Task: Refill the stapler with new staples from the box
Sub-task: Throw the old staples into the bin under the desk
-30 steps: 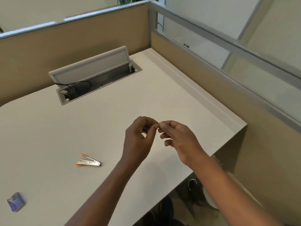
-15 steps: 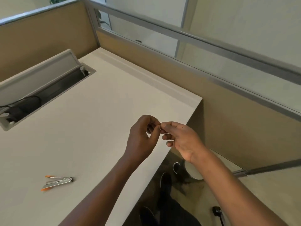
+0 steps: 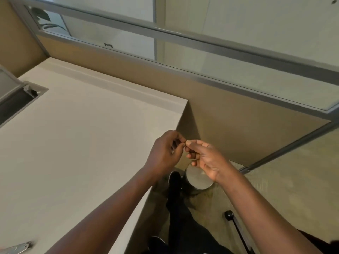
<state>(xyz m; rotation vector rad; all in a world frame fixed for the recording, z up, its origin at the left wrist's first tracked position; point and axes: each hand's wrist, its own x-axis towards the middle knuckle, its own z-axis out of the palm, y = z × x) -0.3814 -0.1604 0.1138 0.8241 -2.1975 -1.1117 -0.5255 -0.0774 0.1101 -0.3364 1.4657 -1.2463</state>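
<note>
The left hand [image 3: 166,150] and the right hand [image 3: 205,158] met fingertip to fingertip just past the desk's [image 3: 82,143] right edge, each pinched shut on something too small to make out; it could not be told whether staples lay between them; the stapler [image 3: 15,248] lay on the desk at the bottom-left corner of the view, blurred and partly cut off, well apart from both hands; the staple box was out of view.

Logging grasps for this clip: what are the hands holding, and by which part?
Left hand and right hand pinch something tiny between meeting fingertips; too small to identify, likely staples.
</note>
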